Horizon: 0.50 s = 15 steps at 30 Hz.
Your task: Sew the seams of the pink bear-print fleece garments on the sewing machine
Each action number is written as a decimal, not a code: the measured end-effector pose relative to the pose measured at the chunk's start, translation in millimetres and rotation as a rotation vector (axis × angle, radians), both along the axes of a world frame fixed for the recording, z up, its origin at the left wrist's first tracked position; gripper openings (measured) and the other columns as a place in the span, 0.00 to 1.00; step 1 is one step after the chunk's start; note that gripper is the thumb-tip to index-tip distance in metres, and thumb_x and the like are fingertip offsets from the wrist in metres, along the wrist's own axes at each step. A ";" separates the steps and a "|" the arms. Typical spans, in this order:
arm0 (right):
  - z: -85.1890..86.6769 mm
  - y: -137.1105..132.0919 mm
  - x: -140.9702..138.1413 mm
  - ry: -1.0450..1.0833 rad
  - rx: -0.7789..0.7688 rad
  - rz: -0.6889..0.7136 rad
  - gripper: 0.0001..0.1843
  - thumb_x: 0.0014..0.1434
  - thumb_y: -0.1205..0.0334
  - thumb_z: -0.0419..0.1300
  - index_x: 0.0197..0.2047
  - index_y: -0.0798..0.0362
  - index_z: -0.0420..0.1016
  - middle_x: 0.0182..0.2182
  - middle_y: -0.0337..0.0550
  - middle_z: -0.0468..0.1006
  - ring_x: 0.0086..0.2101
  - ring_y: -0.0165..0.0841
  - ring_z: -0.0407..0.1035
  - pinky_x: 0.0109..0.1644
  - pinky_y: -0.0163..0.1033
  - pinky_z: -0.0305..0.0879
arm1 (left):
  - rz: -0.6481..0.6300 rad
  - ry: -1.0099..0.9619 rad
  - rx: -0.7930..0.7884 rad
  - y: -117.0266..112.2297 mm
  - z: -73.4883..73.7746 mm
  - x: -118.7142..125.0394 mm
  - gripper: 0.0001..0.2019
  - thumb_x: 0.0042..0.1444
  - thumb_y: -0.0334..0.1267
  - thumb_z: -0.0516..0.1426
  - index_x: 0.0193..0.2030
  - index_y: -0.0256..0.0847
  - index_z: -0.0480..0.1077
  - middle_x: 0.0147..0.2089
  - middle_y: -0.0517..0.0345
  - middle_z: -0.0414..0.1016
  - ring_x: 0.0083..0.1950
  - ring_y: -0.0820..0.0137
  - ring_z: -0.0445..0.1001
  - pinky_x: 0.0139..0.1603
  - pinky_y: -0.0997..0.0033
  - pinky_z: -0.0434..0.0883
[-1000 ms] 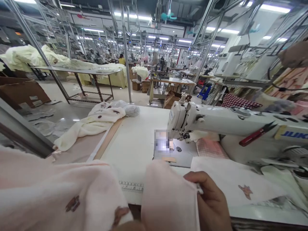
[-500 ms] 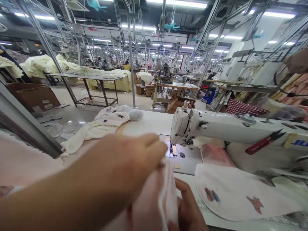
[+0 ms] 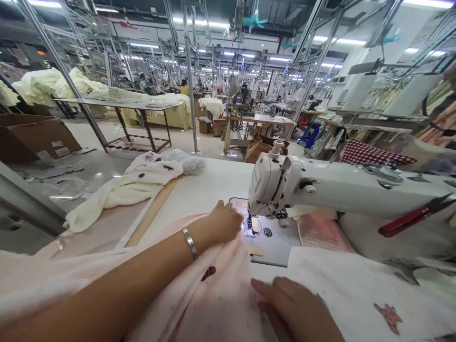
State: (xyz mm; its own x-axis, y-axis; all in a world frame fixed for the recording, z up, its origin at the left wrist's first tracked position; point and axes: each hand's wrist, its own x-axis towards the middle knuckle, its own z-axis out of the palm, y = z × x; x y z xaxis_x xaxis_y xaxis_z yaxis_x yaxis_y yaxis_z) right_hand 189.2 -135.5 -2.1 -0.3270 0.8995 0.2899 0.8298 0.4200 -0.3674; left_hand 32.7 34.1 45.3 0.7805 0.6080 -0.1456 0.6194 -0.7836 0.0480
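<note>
Pale pink printed fabric [image 3: 221, 294] spreads from my lap onto the sewing machine table. My left hand [image 3: 224, 223], with a silver bracelet at the wrist, is closed on its far end, just left of the presser foot [image 3: 252, 223]. My right hand [image 3: 295, 304] is lower down at the fabric's right edge, its index finger over the cloth and the fingers closed on that edge; part of this grip is hidden. The white sewing machine [image 3: 274, 185] stands right of my left hand. A rounded white printed piece [image 3: 342, 280] lies beside my right hand.
Cream printed cloth [image 3: 142, 183] is heaped at the table's left. Red-handled thread snips [image 3: 409, 221] rest on the machine arm. Pink checked cloth [image 3: 322, 232] lies under the arm. A metal post [image 3: 28, 204] rises at the left, near a cardboard box [image 3: 32, 137].
My left hand has moved forward and down to the machine bed, drawing the pink fabric flatter across the table. My right hand has shifted slightly right along the fabric's edge. The view has tilted a little.
</note>
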 end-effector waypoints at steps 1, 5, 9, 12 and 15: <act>2.6 10.5 -3.2 -0.102 0.052 0.025 0.17 0.59 0.65 0.52 0.52 0.47 0.67 0.28 0.42 0.74 0.27 0.35 0.68 0.28 0.37 0.62 | 0.006 -0.011 -0.019 0.8 0.4 -1.4 0.06 0.53 0.30 0.50 0.30 0.36 0.67 0.36 0.48 0.73 0.42 0.60 0.70 0.42 0.61 0.62; 0.7 38.9 -14.2 -0.240 0.123 0.034 0.15 0.56 0.67 0.55 0.48 0.54 0.70 0.30 0.44 0.74 0.29 0.36 0.67 0.30 0.39 0.60 | 0.047 -0.021 -0.143 15.1 7.6 -8.4 0.11 0.58 0.42 0.49 0.32 0.38 0.67 0.33 0.51 0.73 0.35 0.64 0.71 0.35 0.68 0.64; -5.5 39.5 -15.5 -0.198 0.057 0.021 0.13 0.56 0.68 0.54 0.45 0.52 0.71 0.31 0.43 0.74 0.31 0.37 0.67 0.33 0.40 0.59 | 0.059 -0.001 -0.320 38.6 29.2 -20.8 0.13 0.52 0.48 0.54 0.33 0.40 0.69 0.32 0.57 0.74 0.32 0.68 0.70 0.28 0.74 0.64; -4.2 36.6 -16.7 -0.151 -0.008 0.013 0.13 0.56 0.69 0.53 0.44 0.51 0.71 0.33 0.43 0.74 0.32 0.37 0.67 0.35 0.41 0.59 | 0.031 0.001 -0.412 47.8 37.9 -17.6 0.09 0.52 0.43 0.53 0.35 0.41 0.70 0.32 0.62 0.74 0.31 0.72 0.70 0.27 0.78 0.64; -3.1 35.9 -18.5 -0.122 -0.017 0.024 0.12 0.57 0.68 0.52 0.44 0.52 0.70 0.33 0.44 0.74 0.33 0.38 0.67 0.35 0.42 0.59 | 0.054 -0.023 -0.384 46.4 27.2 1.5 0.10 0.54 0.43 0.52 0.37 0.42 0.69 0.35 0.61 0.74 0.34 0.71 0.71 0.32 0.77 0.65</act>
